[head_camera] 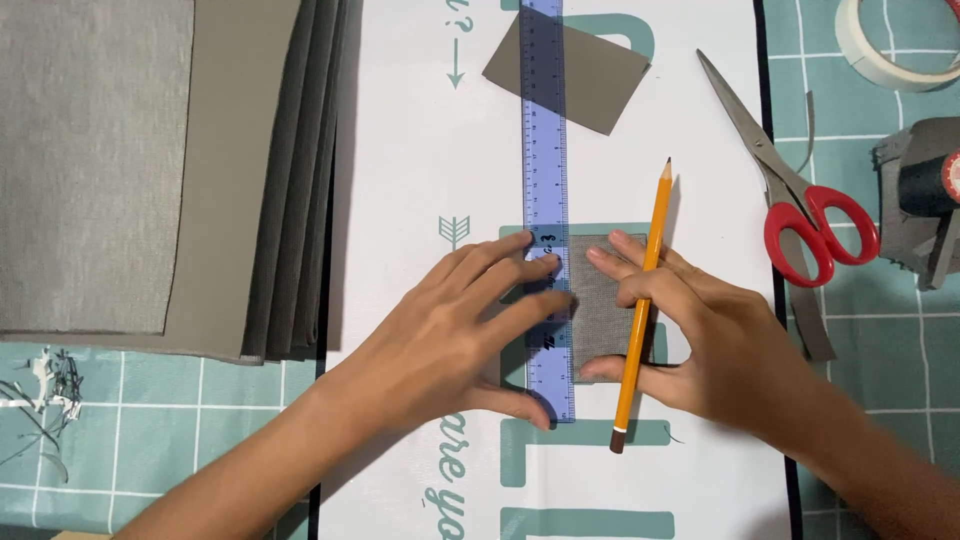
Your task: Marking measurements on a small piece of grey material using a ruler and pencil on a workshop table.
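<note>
— Pinned flat: the left hand [455,335] spreads its fingers over the ruler [546,200], pressing it down on the grey patch [600,300]; nothing is clenched, it is a flat-palm hold.

— And the right hand [705,345]?

— It has the pencil [640,300] tucked between its fingers, point away from the person, while fingertips and thumb steady the patch's edges; so it is closed loosely on the pencil, not writing.

— Which step, would you say?

— Lining up, I judge; the ruler's edge sits along the patch's left side, on the white sheet [400,200]; a line would call for turning the pencil tip down to that edge while the left hand keeps the ruler from sliding.

— Materials?

— Ruler: translucent blue plastic, long and thin; patch: small rectangle with a fine woven grain; a second grey piece [600,85] lies under the ruler's far end, smoother-looking; a stack [150,170] of large grey sheets lies well to the left; red-handled scissors [790,200] lie to the right, steel blades shut; a tape roll [880,45] sits at the top corner.
</note>
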